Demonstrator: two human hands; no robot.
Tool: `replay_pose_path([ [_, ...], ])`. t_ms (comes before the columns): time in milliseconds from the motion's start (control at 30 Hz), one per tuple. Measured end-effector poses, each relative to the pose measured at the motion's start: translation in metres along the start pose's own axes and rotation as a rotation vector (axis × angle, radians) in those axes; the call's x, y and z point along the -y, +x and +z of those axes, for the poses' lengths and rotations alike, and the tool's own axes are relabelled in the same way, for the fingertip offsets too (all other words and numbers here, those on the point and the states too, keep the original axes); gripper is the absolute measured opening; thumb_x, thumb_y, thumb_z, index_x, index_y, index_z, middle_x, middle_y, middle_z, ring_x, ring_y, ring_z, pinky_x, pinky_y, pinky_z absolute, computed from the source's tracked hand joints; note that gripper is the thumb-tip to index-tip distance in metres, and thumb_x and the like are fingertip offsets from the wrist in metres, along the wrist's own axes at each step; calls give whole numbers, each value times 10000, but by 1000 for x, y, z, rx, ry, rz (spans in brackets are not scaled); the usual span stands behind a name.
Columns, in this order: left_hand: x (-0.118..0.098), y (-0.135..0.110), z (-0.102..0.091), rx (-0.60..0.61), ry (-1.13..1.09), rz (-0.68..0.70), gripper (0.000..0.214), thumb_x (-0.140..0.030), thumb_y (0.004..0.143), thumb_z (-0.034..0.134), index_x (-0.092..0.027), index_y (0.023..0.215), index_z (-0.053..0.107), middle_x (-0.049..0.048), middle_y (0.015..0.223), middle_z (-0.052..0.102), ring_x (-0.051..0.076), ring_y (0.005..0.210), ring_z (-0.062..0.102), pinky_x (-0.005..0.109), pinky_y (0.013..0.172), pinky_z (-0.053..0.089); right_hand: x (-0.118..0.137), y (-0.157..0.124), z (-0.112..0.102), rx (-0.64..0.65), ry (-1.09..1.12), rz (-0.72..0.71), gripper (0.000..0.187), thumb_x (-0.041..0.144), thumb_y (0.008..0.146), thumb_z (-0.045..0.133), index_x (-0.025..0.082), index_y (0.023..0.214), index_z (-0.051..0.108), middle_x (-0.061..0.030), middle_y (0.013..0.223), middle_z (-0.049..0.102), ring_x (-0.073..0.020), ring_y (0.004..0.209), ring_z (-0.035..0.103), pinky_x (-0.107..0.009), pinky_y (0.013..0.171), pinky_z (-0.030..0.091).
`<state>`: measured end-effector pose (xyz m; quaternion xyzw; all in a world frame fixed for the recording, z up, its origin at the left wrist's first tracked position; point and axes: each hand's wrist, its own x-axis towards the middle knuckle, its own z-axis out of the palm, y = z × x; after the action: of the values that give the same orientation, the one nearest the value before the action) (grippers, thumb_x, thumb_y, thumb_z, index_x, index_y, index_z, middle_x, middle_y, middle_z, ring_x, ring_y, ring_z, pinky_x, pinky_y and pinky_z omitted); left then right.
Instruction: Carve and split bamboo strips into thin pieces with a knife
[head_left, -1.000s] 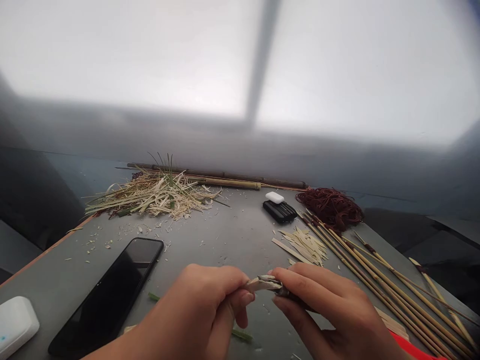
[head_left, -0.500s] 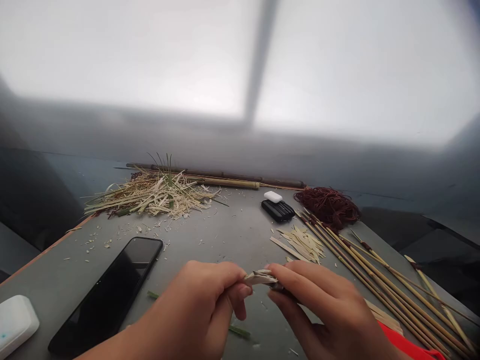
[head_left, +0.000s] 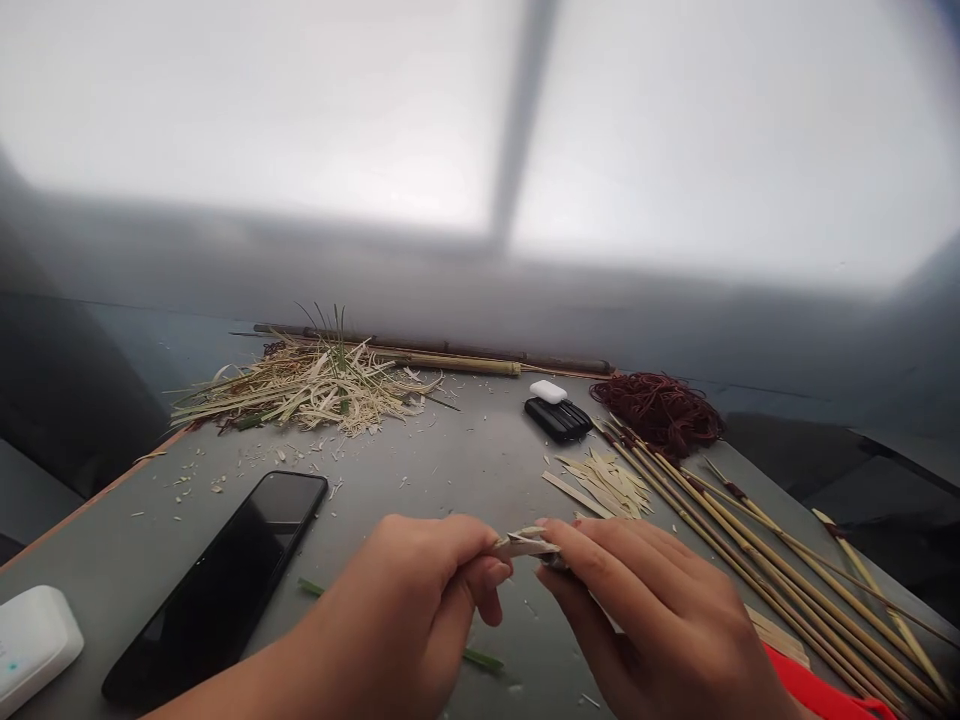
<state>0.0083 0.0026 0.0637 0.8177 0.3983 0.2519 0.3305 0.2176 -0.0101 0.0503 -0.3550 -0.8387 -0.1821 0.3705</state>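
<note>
Above the near part of the table, my left hand (head_left: pixel 420 595) is closed, pinching one end of a short pale bamboo strip (head_left: pixel 517 547) between thumb and forefinger. My right hand (head_left: pixel 660 610) is closed at the strip's other end, fingers above and thumb below. Under its fingertips shows a small dark metallic piece (head_left: pixel 553 560), touching the strip; most of it is hidden, and its kind cannot be made out. A thin pale shaving stands up along the strip. Beyond the right hand lies a small pile of cut bamboo slips (head_left: pixel 604 480).
A black phone (head_left: pixel 217 590) and a white device (head_left: pixel 37 640) lie at left. Bamboo shavings (head_left: pixel 322 385) heap at the back left. Behind are bamboo poles (head_left: pixel 450 350), a black case (head_left: pixel 556 418) with a white block (head_left: pixel 548 391), and dark red cord (head_left: pixel 660 412). Thin bamboo sticks (head_left: pixel 757 550) line the right.
Both hands have shifted very slightly to the right, still gripping the strip. The right fingers sit a little differently over it, and a thin shaving stands out more on top.
</note>
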Motion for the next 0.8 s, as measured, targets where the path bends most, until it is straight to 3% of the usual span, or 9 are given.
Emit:
replay_pose_path([
  [100,-1,1,0,-6,-6,18,291,-238,945,396,-184,737,593,-29,625,584,92,529,483,183,527,349,2,0,1,13,118,67,172,149,880,564,184,1035,630,-47,777,695,-163,654,648,-265,609,517],
  [233,0,2,0,4,-7,14,288,-224,937,400,-181,736,601,-26,630,594,88,524,482,181,523,348,3,1,0,121,360,161,168,129,883,526,204,992,629,-15,743,670,-125,614,619,-212,544,494],
  [367,-1,1,-1,15,-17,24,296,-219,936,401,-180,737,616,-18,633,613,94,533,512,181,523,357,1,3,-3,202,464,229,161,163,893,527,219,989,643,1,708,659,-111,581,610,-187,512,477],
  [533,-4,0,1,-26,-28,58,299,-206,940,391,-182,728,601,-8,656,637,105,564,554,185,550,390,-1,5,-3,99,302,141,158,139,878,538,200,994,625,-18,714,654,-135,594,605,-225,538,484],
  [633,-5,-1,7,-48,-45,73,297,-212,944,383,-187,719,575,-13,645,632,104,568,565,176,550,401,-1,7,-4,46,215,95,146,286,909,541,180,976,617,-36,711,642,-155,593,590,-255,528,472],
  [733,-3,0,16,-44,-82,95,271,-215,940,374,-200,755,572,-10,704,666,111,620,602,173,596,428,0,11,-7,86,169,134,344,490,913,528,189,771,614,-9,601,581,-135,520,537,-236,468,415],
  [800,-2,1,22,-1,-122,99,270,-239,943,350,-210,811,584,-4,764,689,118,637,614,179,602,437,0,12,-10,107,132,173,413,482,920,531,198,623,563,17,525,523,-112,471,487,-223,442,368],
])
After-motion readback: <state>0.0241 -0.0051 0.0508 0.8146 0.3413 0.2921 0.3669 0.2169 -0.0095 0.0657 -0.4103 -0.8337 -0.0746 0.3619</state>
